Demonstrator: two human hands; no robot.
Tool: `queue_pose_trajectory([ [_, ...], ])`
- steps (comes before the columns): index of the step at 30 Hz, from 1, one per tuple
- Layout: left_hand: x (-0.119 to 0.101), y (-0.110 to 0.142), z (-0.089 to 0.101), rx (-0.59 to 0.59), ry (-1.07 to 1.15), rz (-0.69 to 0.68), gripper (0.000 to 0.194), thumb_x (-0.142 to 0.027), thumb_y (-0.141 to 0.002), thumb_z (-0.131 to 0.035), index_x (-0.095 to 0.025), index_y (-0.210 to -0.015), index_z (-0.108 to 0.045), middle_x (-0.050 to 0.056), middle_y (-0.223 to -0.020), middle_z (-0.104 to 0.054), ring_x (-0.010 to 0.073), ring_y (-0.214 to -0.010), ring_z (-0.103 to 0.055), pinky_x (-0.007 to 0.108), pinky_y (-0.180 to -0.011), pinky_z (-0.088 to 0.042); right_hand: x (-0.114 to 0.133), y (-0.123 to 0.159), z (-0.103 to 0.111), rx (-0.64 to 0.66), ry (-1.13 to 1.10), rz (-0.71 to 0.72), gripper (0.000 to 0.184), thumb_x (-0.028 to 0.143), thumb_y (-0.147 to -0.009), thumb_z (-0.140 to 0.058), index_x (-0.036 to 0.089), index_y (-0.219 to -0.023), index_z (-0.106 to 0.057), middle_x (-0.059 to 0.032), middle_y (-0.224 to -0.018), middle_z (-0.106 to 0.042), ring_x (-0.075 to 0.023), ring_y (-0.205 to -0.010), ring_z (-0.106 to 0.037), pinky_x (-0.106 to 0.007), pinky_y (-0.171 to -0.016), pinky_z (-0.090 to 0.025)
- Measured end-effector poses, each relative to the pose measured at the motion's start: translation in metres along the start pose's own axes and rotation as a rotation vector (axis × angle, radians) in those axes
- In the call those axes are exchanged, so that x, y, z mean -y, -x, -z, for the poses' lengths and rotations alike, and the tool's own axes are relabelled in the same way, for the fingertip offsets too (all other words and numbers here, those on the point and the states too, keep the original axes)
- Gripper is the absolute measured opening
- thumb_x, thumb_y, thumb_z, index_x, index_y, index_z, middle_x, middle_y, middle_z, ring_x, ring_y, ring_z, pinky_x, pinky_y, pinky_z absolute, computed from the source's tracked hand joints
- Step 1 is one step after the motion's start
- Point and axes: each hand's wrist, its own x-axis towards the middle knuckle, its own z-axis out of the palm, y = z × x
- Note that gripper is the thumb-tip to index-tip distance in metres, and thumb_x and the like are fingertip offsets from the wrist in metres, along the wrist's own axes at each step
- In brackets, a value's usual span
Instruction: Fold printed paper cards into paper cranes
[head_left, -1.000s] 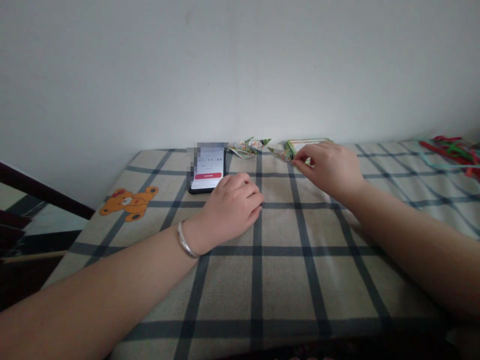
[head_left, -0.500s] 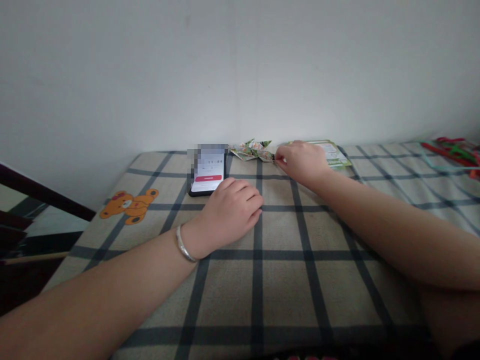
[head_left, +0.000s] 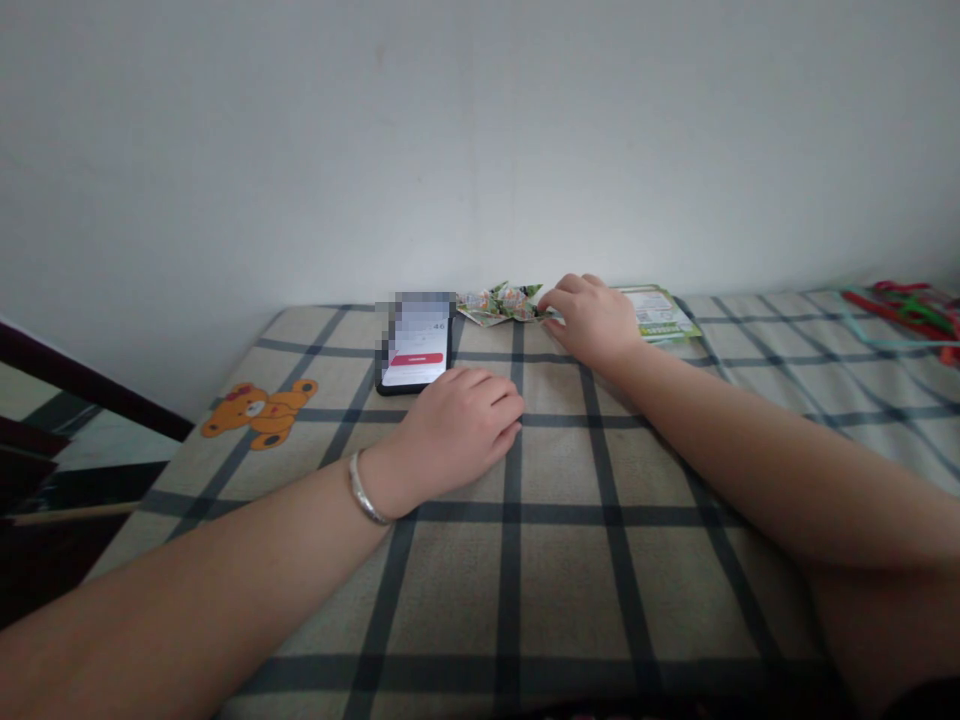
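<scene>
My left hand [head_left: 466,425] rests palm down on the checked tablecloth, fingers loosely bent, just in front of a phone [head_left: 416,372]. Nothing shows in it, and a silver bangle is on the wrist. Near the wall, my right hand [head_left: 596,315] is at the right end of a crumpled, twisted green-and-white printed wrapper [head_left: 499,303]. Its thumb and forefinger are a little apart around that end, with a gap between them. Behind this hand lie flat green-and-white printed packets [head_left: 660,312], partly covered by it.
A plain wall stands behind the table. On the left of the cloth [head_left: 562,580] is an orange bear picture [head_left: 260,412]. At the far right lie red and green items [head_left: 911,312] with a pale blue edge. A dark wooden rail [head_left: 97,380] is beyond the left edge.
The right hand's pinch on the wrapper's end has loosened, its fingers lifting and parting slightly as the hand shifts a little left. The left hand stays nearly still.
</scene>
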Motion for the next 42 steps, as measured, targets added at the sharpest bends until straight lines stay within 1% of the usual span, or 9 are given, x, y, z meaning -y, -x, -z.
queue_pose_trajectory([
  [4,0.000,0.000,0.001,0.004,0.007,-0.006,0.011,-0.024,-0.091,-0.053,-0.016,-0.090,-0.062,0.005,-0.098,-0.065,0.0224,-0.093,-0.058,0.039,-0.082,-0.048,-0.006,0.011,0.013,-0.038,-0.057,-0.053,0.023,0.024,-0.089,-0.054,0.024,-0.105,-0.070,-0.0076,-0.101,-0.068,-0.0243,-0.092,-0.060,-0.033,-0.065,-0.040],
  [8,-0.002,-0.001,0.002,0.008,0.006,-0.007,0.012,-0.024,-0.091,-0.053,-0.016,-0.089,-0.062,0.005,-0.098,-0.064,0.0229,-0.093,-0.058,0.040,-0.081,-0.049,-0.022,0.024,0.029,-0.018,-0.125,-0.137,0.019,0.029,-0.088,-0.055,0.024,-0.091,-0.073,-0.0056,-0.093,-0.070,-0.0211,-0.084,-0.062,-0.031,-0.066,-0.041],
  [13,-0.003,0.001,0.001,-0.003,0.014,-0.015,0.012,-0.023,-0.091,-0.052,-0.016,-0.090,-0.062,0.006,-0.099,-0.065,0.0224,-0.092,-0.059,0.039,-0.080,-0.049,-0.049,0.041,0.027,0.034,-0.209,-0.207,0.022,0.039,-0.078,-0.067,0.022,-0.090,-0.074,-0.0045,-0.086,-0.070,-0.0202,-0.076,-0.062,-0.033,-0.068,-0.045],
  [18,-0.003,0.003,0.000,-0.004,0.011,-0.021,0.012,-0.023,-0.091,-0.052,-0.016,-0.090,-0.062,0.006,-0.100,-0.064,0.0217,-0.093,-0.058,0.038,-0.081,-0.049,-0.058,0.058,0.016,0.020,-0.116,-0.156,0.030,0.041,-0.077,-0.068,0.021,-0.098,-0.072,-0.0089,-0.100,-0.070,-0.0268,-0.098,-0.062,-0.041,-0.088,-0.047],
  [21,-0.002,0.002,-0.001,-0.009,0.015,-0.024,0.012,-0.023,-0.091,-0.053,-0.016,-0.090,-0.062,0.006,-0.100,-0.064,0.0217,-0.093,-0.058,0.038,-0.081,-0.049,-0.055,0.063,0.014,0.029,-0.052,-0.133,0.029,0.040,-0.078,-0.067,0.022,-0.100,-0.071,-0.0092,-0.106,-0.069,-0.0284,-0.104,-0.060,-0.043,-0.092,-0.045],
  [27,-0.003,0.001,-0.001,0.007,0.019,-0.016,0.011,-0.023,-0.091,-0.053,-0.016,-0.090,-0.062,0.005,-0.100,-0.064,0.0219,-0.093,-0.058,0.038,-0.082,-0.049,-0.047,0.063,0.013,0.060,0.014,-0.104,0.030,0.041,-0.085,-0.060,0.022,-0.106,-0.070,-0.0088,-0.104,-0.071,-0.0275,-0.100,-0.061,-0.039,-0.084,-0.046],
  [31,-0.003,0.001,-0.001,0.019,0.023,-0.017,0.012,-0.023,-0.092,-0.051,-0.016,-0.091,-0.061,0.005,-0.101,-0.064,0.0218,-0.093,-0.057,0.038,-0.082,-0.049,-0.049,0.062,0.013,0.077,-0.003,-0.112,0.027,0.040,-0.089,-0.056,0.023,-0.099,-0.073,-0.0068,-0.104,-0.072,-0.0252,-0.096,-0.063,-0.036,-0.080,-0.047],
  [35,-0.003,0.000,-0.003,0.016,0.036,-0.026,0.011,-0.023,-0.092,-0.052,-0.016,-0.090,-0.061,0.006,-0.102,-0.064,0.0212,-0.094,-0.057,0.038,-0.084,-0.049,-0.054,0.062,0.014,0.107,-0.028,-0.079,0.028,0.034,-0.092,-0.050,0.022,-0.100,-0.075,-0.0068,-0.102,-0.073,-0.0232,-0.092,-0.065,-0.033,-0.077,-0.046],
  [42,-0.002,0.001,-0.004,0.017,0.042,-0.024,0.011,-0.023,-0.092,-0.053,-0.016,-0.090,-0.060,0.006,-0.102,-0.063,0.0215,-0.095,-0.056,0.038,-0.085,-0.049,-0.053,0.063,0.013,0.063,-0.026,-0.067,0.029,0.029,-0.091,-0.049,0.020,-0.096,-0.076,-0.0074,-0.100,-0.074,-0.0228,-0.088,-0.065,-0.033,-0.074,-0.046],
])
